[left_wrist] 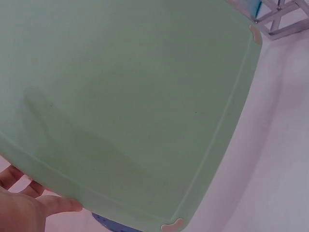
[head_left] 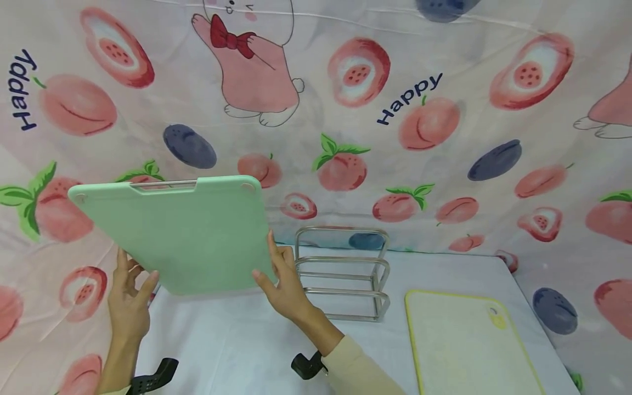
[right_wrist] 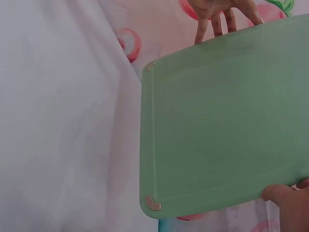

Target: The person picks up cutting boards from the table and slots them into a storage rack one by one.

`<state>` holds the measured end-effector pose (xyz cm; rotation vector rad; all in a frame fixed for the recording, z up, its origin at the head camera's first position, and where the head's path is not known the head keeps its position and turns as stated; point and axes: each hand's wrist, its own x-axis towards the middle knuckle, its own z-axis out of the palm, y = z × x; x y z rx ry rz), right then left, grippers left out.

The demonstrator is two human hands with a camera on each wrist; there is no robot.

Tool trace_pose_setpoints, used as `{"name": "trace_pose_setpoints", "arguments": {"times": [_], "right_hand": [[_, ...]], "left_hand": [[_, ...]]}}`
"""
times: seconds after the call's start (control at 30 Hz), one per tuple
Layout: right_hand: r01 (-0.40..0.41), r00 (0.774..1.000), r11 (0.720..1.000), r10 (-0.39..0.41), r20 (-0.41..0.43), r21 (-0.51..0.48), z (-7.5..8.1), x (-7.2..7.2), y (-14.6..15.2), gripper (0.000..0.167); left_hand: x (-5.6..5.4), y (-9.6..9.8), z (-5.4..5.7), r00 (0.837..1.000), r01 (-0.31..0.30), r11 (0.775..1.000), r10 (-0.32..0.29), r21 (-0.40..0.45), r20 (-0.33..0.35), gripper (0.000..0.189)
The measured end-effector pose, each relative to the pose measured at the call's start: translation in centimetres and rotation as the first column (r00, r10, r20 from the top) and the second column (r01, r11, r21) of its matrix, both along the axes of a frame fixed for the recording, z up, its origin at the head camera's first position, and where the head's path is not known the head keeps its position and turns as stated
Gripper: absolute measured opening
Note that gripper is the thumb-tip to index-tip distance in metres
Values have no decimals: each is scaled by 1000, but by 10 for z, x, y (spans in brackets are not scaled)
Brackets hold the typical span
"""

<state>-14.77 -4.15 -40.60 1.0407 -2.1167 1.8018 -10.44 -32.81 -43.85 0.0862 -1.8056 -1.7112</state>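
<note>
A green cutting board [head_left: 187, 236] is held up in the air, tilted, over the left part of the table. Its handle slot lies along the upper edge in the head view, and small beige corner pads show in both wrist views. My left hand [head_left: 129, 302] grips the board's left edge, with the thumb near its lower corner. At the opposite edge my right hand [head_left: 288, 285] holds it between the thumb and fingers. Just right of that hand stands a metal wire rack [head_left: 340, 289] with several upright loops.
A white cutting board with a yellow rim [head_left: 469, 340] lies flat on the right of the white-covered table [head_left: 237, 340]. Behind and beside the table hangs a fruit-printed cloth [head_left: 306, 148]. The rack stands near the table's back edge.
</note>
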Motion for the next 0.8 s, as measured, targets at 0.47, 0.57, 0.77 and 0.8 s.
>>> {"name": "trace_pose_setpoints", "arguments": {"times": [0.47, 0.57, 0.77, 0.8], "right_hand": [[33, 999, 999, -33, 19, 24, 8, -12, 19, 74], [37, 999, 999, -37, 0, 29, 8, -14, 23, 73], [60, 998, 998, -61, 15, 31, 8, -17, 30, 75], [62, 998, 998, -63, 28, 30, 8, -17, 31, 75]], "left_hand": [[-13, 21, 6, 1000, 24, 999, -23, -35, 16, 84], [-16, 25, 6, 999, 35, 999, -35, -28, -5, 83], [-18, 32, 5, 995, 84, 996, -86, -34, -50, 83], [-18, 33, 6, 995, 87, 995, -89, -44, -50, 83]]}}
